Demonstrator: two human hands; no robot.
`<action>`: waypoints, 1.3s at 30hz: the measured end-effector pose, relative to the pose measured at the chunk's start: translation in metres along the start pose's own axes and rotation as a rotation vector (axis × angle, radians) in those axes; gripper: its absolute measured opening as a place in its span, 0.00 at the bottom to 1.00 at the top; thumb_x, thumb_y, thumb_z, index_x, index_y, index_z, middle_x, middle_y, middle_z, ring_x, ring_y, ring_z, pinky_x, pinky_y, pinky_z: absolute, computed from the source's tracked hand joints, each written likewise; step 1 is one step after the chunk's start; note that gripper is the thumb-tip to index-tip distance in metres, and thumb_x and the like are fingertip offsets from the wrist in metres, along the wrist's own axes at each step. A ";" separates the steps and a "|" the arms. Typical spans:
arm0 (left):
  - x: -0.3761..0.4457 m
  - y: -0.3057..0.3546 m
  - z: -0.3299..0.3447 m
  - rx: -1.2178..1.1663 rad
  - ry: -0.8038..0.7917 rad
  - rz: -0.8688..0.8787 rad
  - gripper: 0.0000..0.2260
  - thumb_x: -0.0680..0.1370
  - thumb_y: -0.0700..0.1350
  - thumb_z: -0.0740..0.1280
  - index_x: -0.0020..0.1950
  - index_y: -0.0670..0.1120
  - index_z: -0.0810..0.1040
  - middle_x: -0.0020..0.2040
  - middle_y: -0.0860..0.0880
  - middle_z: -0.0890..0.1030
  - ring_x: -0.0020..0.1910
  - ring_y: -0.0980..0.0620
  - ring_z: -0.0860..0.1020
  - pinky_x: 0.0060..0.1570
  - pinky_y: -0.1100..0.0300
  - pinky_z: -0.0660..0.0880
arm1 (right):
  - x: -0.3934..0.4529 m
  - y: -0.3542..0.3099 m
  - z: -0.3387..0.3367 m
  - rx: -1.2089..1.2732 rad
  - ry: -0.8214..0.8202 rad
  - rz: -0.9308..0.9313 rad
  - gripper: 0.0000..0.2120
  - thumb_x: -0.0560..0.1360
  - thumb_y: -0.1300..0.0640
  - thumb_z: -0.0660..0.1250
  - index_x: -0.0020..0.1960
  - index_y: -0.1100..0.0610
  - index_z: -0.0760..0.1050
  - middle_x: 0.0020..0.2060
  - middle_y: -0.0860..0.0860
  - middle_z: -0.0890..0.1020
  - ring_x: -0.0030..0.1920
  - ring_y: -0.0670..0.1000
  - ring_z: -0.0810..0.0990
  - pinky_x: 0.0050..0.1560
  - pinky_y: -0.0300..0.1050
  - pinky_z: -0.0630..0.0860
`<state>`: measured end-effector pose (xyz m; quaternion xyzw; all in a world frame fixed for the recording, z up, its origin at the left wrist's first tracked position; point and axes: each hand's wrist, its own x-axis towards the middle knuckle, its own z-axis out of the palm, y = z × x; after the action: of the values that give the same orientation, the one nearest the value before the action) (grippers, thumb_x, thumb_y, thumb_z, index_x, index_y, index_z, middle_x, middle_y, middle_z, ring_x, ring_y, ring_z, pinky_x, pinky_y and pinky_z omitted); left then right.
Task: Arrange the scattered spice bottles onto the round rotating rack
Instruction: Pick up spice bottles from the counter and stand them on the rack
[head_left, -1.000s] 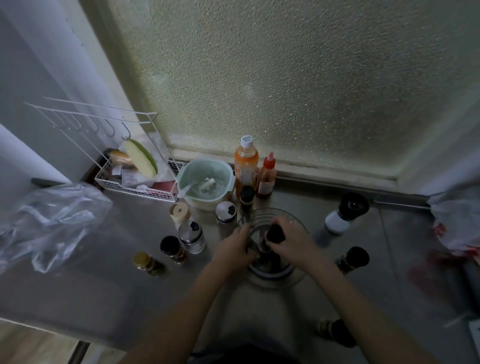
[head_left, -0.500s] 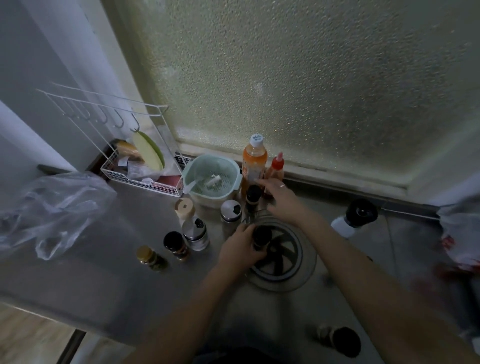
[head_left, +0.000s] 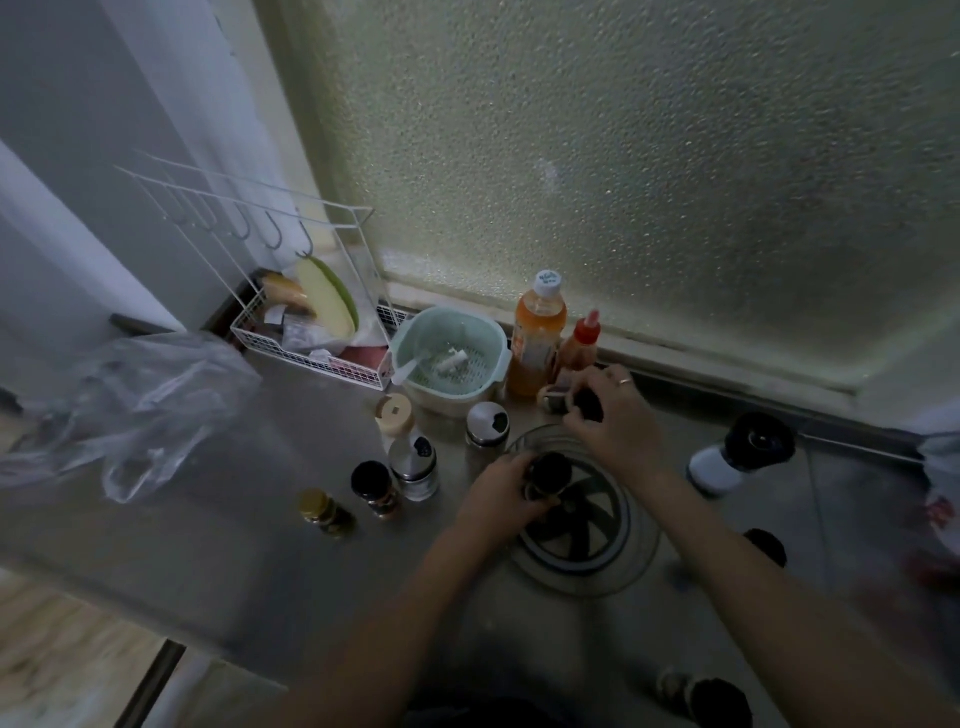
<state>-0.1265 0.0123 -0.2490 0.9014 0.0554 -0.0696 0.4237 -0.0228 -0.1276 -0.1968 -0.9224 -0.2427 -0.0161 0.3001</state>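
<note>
Left hand was wrapped around dark-capped bottle at left rim of round rack. Right hand had fingers closed on second small dark bottle, just behind rack, beside orange bottle. Judged: small glass jars, rigid, light, smooth, breakable; grip around body below cap. Versus half second earlier: right hand's bottle tilted, seemingly lifted clear; left hand unchanged.

The dull grey steel worktop carries a round clear-rimmed rotating rack, scattered dark-capped spice bottles, a mint-green plastic colander, a white wire basket and a crumpled clear plastic bag.
</note>
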 end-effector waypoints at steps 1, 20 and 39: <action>0.000 0.001 -0.001 -0.017 -0.001 0.008 0.23 0.70 0.51 0.73 0.63 0.49 0.75 0.57 0.47 0.80 0.55 0.49 0.78 0.50 0.61 0.74 | -0.003 0.001 -0.006 -0.009 -0.040 -0.008 0.09 0.67 0.51 0.65 0.46 0.47 0.69 0.44 0.47 0.69 0.40 0.47 0.71 0.35 0.38 0.68; -0.041 -0.020 -0.056 0.818 0.500 -0.357 0.19 0.67 0.47 0.65 0.56 0.44 0.72 0.51 0.42 0.78 0.47 0.40 0.77 0.50 0.48 0.72 | 0.012 -0.064 0.010 -0.339 -0.343 -0.128 0.21 0.72 0.36 0.55 0.60 0.45 0.68 0.52 0.50 0.80 0.50 0.54 0.78 0.47 0.52 0.76; -0.028 0.015 -0.073 0.329 0.400 -0.065 0.27 0.65 0.53 0.75 0.61 0.49 0.74 0.56 0.43 0.74 0.53 0.40 0.75 0.52 0.49 0.71 | 0.018 -0.056 -0.033 -0.051 -0.228 0.124 0.28 0.57 0.32 0.62 0.56 0.34 0.65 0.48 0.44 0.72 0.47 0.49 0.73 0.44 0.47 0.71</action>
<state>-0.1459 0.0581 -0.1863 0.9518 0.1551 0.0883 0.2494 -0.0285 -0.0994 -0.1363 -0.9387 -0.2172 0.1016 0.2475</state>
